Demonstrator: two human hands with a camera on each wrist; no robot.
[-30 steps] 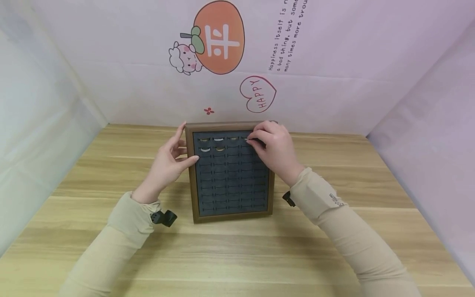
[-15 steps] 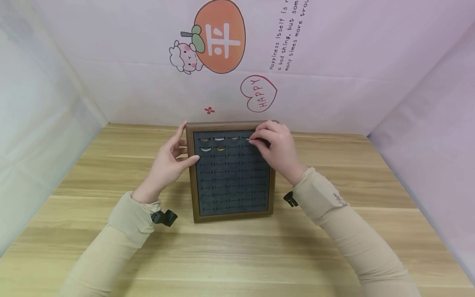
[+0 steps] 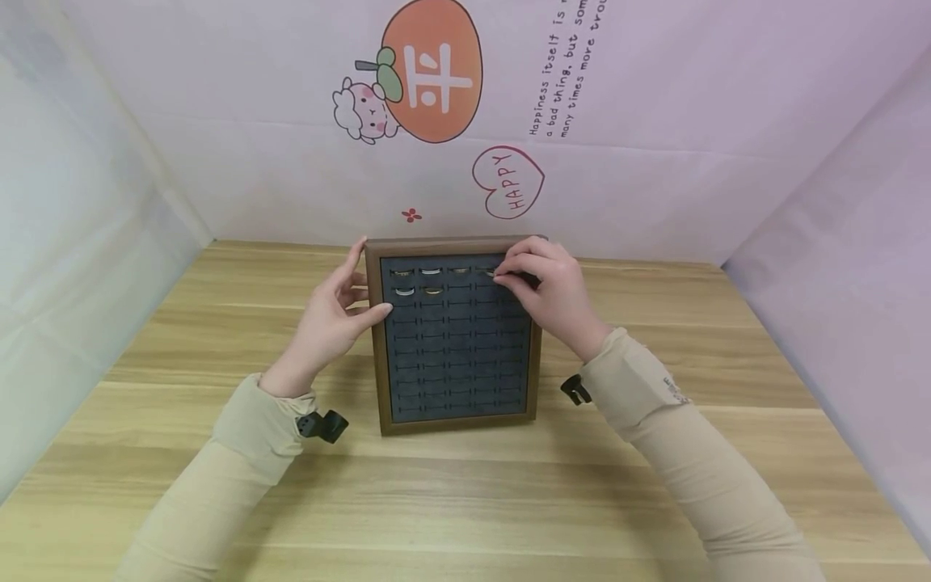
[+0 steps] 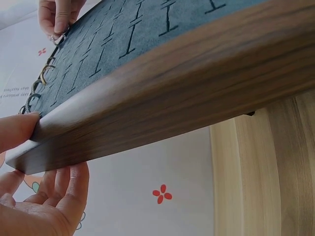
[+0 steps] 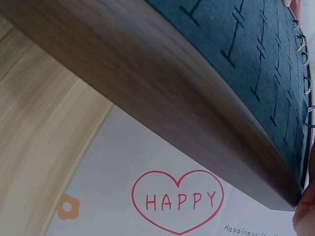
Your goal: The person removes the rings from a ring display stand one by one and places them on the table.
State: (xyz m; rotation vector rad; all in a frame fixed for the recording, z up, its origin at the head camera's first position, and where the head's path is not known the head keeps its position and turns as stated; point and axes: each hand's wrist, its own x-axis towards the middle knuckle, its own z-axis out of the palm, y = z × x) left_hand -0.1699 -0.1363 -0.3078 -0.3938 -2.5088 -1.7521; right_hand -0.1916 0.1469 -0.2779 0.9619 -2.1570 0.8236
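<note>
A ring display board (image 3: 458,356), dark blue-grey slotted velvet in a brown wooden frame, stands tilted back on the table. My left hand (image 3: 330,319) grips its left side, thumb on the front and fingers behind; the left wrist view shows the same hold. At the top right, my right hand (image 3: 549,287) pinches a thin ring (image 3: 490,273) at the fourth slot of the top row. In the left wrist view that ring (image 4: 59,39) sits at its fingertips. Other rings, a silver ring (image 3: 431,272) and a gold ring (image 3: 433,291) among them, fill slots at the upper left.
The wooden table (image 3: 436,509) spreads around the board. Close behind stands a white backdrop (image 3: 633,194) printed with a cartoon and a red heart. Pale side panels (image 3: 80,242) flank the table. A black wrist mount (image 3: 322,425) is on the left sleeve.
My right hand has shifted slightly to the right along the top row, showing more of the fourth slot. The left hand keeps its hold on the board, which stays in place.
</note>
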